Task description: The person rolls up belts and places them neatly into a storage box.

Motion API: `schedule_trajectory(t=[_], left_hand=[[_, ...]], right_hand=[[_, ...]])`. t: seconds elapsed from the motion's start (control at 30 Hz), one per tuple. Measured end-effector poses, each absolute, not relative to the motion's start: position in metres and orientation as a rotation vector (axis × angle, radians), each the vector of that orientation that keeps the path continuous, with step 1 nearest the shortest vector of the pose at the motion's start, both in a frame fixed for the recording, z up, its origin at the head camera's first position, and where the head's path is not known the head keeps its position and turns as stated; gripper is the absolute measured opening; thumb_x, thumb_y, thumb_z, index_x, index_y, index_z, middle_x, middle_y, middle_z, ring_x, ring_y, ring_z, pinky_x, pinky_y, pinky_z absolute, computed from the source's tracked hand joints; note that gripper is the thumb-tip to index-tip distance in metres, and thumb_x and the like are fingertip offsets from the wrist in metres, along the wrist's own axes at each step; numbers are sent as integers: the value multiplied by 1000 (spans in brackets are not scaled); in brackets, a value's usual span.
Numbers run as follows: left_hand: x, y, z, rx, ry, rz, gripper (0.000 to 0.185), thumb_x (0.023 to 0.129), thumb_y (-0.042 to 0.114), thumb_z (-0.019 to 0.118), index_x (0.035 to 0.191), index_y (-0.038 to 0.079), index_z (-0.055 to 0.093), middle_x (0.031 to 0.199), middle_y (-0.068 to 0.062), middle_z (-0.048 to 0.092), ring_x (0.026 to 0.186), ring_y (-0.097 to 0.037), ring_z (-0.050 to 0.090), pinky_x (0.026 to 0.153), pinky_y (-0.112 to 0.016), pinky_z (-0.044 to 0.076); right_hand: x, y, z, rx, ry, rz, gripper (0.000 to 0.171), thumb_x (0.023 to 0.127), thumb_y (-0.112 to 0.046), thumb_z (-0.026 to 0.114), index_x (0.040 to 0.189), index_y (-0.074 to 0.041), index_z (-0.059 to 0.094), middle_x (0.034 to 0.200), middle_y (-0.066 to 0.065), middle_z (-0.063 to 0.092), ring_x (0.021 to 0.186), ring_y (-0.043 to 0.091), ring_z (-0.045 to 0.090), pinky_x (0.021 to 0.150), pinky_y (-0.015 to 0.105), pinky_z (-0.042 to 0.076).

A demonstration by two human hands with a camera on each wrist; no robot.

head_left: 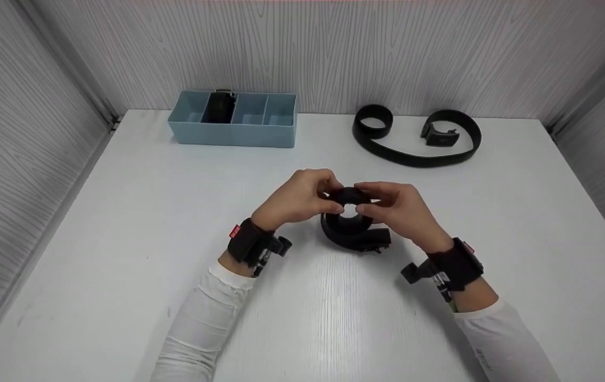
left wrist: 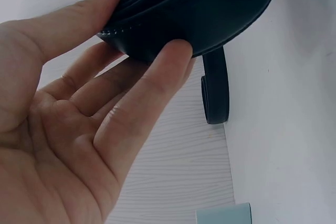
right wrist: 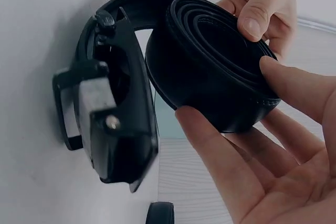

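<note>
Squarely between the fingers (right wrist: 212,153), a coiled belt (right wrist: 202,82).

My head view looks forward and down from above, far enough off to take in the table (head_left: 302,323) and the wall (head_left: 323,53) behind it. My left wrist view looks from close behind the left hand (left wrist: 68,129) toward the belt (left wrist: 210,17), the table turned up along its right side. My right wrist view sits equally close behind the right hand (right wrist: 294,177), table along its left side. I get the belt and box (head_left: 233,136) in all three.
</note>
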State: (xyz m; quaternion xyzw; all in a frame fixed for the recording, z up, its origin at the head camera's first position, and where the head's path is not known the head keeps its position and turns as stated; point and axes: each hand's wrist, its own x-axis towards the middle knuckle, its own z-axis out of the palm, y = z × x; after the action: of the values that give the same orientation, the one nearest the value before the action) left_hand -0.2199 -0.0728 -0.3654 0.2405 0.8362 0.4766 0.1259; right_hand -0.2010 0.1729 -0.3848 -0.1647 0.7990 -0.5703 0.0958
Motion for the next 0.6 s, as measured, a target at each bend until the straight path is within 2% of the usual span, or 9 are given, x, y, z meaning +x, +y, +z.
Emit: schedule_trajectory(t=[0.17,0.37,0.5,0.6], left_hand=[[-221,-74,-367,643,2415,1452,30,92,16,82,117,7,68,115,-6,76,103,-16,71,82,-30,52],[-222,-74,-367,548,2398,1511,32,96,20,78,122,7,65,114,-8,76,88,-19,71,70,-28,52],[-221,-75,-366,585,2411,1469,28,96,18,78,118,6,68,109,-8,78,84,-17,69,66,-27,49],[-220,-75,-366,646,2422,1414,25,94,16,79,114,6,70,107,-7,78,87,-14,67,69,-27,47]], right_hand=[[-201,173,-386,-372,2259,-1848,49,94,-10,79,140,-3,64,130,16,70,104,23,73,80,35,62],[-202,174,-386,-223,2169,-1992,51,95,-13,78,142,-3,62,128,16,70,104,25,73,78,37,62],[-202,174,-384,-272,2220,-1906,50,94,-13,79,141,-5,63,128,16,70,103,23,73,78,37,62],[-201,173,-382,-366,2275,-1784,49,94,-13,79,140,-5,65,128,16,70,101,22,74,78,36,62]])
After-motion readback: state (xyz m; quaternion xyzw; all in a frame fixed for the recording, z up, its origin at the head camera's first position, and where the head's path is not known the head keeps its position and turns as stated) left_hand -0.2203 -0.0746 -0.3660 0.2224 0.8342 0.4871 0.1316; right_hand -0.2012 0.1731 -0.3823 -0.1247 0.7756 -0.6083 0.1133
